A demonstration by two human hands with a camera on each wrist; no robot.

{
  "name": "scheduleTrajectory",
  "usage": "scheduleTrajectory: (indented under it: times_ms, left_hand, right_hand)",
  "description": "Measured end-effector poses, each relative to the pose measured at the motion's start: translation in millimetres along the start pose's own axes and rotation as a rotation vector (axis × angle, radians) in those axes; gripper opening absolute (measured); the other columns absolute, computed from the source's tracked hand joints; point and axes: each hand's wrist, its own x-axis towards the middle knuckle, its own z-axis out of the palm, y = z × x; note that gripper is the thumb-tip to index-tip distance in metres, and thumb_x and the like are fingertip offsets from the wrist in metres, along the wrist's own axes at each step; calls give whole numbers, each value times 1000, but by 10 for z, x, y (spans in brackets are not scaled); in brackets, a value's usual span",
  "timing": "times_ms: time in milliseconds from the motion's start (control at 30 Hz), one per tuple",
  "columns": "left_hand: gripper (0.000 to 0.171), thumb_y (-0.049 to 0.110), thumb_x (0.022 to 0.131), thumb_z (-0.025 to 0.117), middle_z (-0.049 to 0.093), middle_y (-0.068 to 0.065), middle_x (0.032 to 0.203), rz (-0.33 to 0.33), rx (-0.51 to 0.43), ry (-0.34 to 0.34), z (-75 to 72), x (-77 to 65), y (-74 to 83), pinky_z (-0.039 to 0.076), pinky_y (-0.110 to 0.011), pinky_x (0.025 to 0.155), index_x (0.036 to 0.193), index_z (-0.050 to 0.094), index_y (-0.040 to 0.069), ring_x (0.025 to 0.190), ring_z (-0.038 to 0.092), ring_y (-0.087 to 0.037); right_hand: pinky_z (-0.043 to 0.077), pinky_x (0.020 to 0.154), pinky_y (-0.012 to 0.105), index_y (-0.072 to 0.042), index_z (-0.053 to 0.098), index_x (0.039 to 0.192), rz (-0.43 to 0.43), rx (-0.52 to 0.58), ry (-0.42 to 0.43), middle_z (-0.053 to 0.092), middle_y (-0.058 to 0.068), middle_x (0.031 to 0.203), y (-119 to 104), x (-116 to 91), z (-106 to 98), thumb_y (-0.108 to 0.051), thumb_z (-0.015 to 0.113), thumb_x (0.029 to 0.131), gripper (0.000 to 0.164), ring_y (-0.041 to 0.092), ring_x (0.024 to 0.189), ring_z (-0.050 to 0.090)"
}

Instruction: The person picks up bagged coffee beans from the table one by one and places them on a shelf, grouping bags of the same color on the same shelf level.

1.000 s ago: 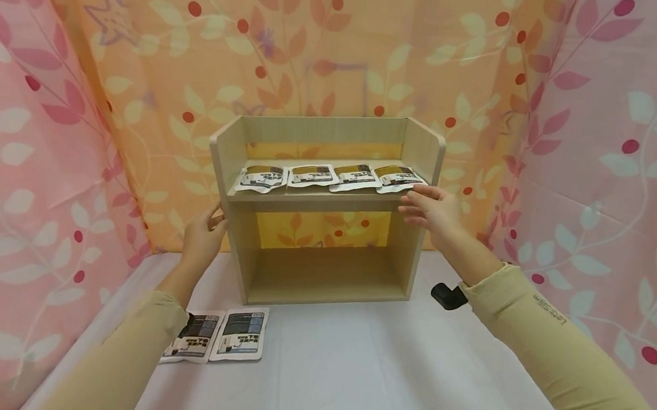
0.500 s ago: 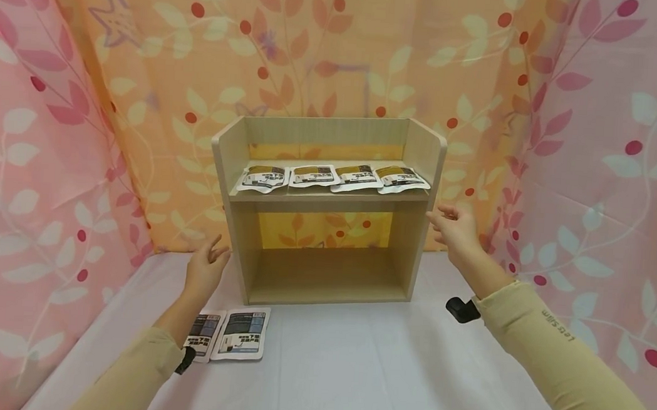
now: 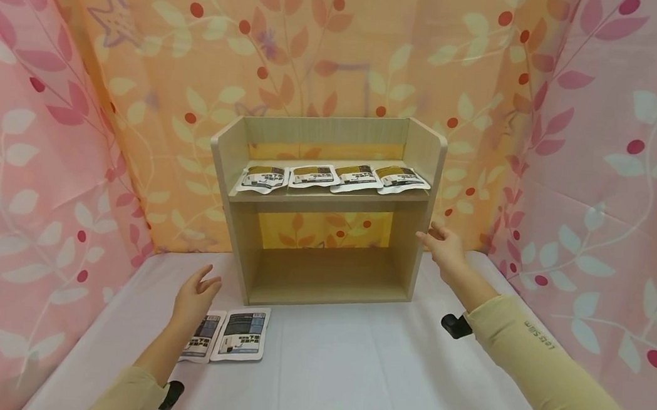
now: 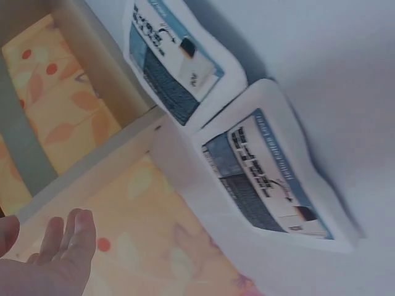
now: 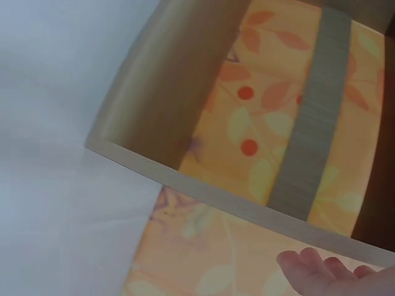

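My left hand (image 3: 194, 298) hovers left of the wooden shelf, above the table, its fingers loosely bent and holding nothing. Just below it lie two flat white pouches with blue-and-black labels, the right one (image 3: 241, 334) in full sight and the left one (image 3: 200, 336) partly covered by my forearm. My right hand (image 3: 446, 253) is beside the right side panel of the shelf (image 3: 329, 200), fingers relaxed with nothing in them. On the upper shelf rests a row of several white pouches with gold-and-black labels, among them the leftmost pouch (image 3: 263, 177) and the rightmost pouch (image 3: 400, 178).
The shelf's lower compartment (image 3: 327, 274) has an open front and back. White cloth (image 3: 340, 381) covers the table. Patterned curtains stand behind, an orange one (image 3: 337, 55), and at both sides in pink. A black strap piece (image 3: 456, 326) sits at the right wrist.
Both hands have come away from the shelf's sides. The left hand has moved down toward the table pouches; the right has dropped from beside the rightmost upper pouch. The pouches stay put.
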Motion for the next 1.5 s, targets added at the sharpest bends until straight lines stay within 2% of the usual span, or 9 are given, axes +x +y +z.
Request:
scheduleTrajectory:
  times_ms: [200, 500, 767, 967, 1067, 1200, 1267, 1367, 1500]
  left_hand:
    - [56, 9, 101, 47, 46, -30, 138, -16, 25, 1, -62, -98, -134, 34, -53, 106, 150, 24, -5, 129, 43, -43]
    - [56, 11, 101, 46, 46, -29, 138, -45, 69, 2, -167, -230, -266, 27, -53, 109, 150, 24, -4, 129, 43, -42]
    - [55, 10, 101, 47, 44, -30, 139, -72, 82, 7, -256, -323, -332, 28, -51, 109, 149, 26, -6, 130, 42, -42]
    - [55, 12, 100, 49, 39, -31, 142, -96, 119, 15, -362, -367, -396, 28, -51, 109, 149, 27, -5, 132, 38, -44]
    - [56, 12, 100, 50, 39, -31, 142, -104, 148, 31, -427, -374, -458, 39, -36, 103, 148, 29, -5, 132, 38, -45]
    - [53, 11, 99, 51, 42, -30, 140, -119, 185, 60, -470, -366, -545, 39, -13, 86, 146, 34, -5, 130, 41, -43]
    - [52, 11, 98, 51, 41, -30, 140, -130, 185, 67, -477, -357, -576, 40, -18, 91, 145, 35, -6, 130, 41, -44]
    - [51, 12, 99, 50, 38, -31, 141, -153, 179, 58, -480, -350, -601, 36, -43, 104, 144, 35, -7, 132, 37, -46]
    - [50, 11, 99, 49, 36, -33, 142, -162, 162, 70, -469, -341, -640, 28, -54, 107, 142, 36, -10, 132, 35, -48]
  right_hand:
    - [26, 111, 42, 7, 29, 147, -70, 86, 57, 34, 30, 148, 179, 39, 99, 1, 54, 96, 58, 34, 138, 32]
    - [26, 112, 40, 6, 29, 148, -84, 141, 118, 34, 29, 147, 379, 202, 178, 9, 55, 92, 62, 31, 139, 31]
    - [42, 99, 36, 6, 47, 139, -120, -5, 187, 52, 29, 132, 592, 369, 181, 9, 55, 88, 51, 31, 119, 51]
    - [45, 68, 19, 11, 64, 109, -228, -147, 273, 68, 25, 99, 698, 417, 193, 6, 60, 84, 25, 19, 85, 60]
    - [41, 58, 17, 10, 63, 92, -279, -177, 298, 66, 16, 78, 739, 432, 208, 7, 61, 82, 11, 10, 68, 53]
    - [40, 56, 16, 9, 66, 92, -306, -169, 328, 68, 15, 76, 795, 442, 234, 7, 61, 81, 13, 4, 63, 51]
    - [40, 55, 17, 7, 68, 94, -306, -194, 367, 68, 16, 76, 804, 444, 254, 5, 61, 80, 16, 5, 62, 51]
    - [40, 57, 22, 5, 70, 95, -286, -235, 425, 68, 16, 75, 797, 445, 279, 2, 62, 78, 18, 13, 63, 53]
    - [50, 75, 35, 4, 68, 107, -220, -213, 369, 69, 22, 101, 734, 448, 261, 0, 59, 81, 27, 30, 90, 65]
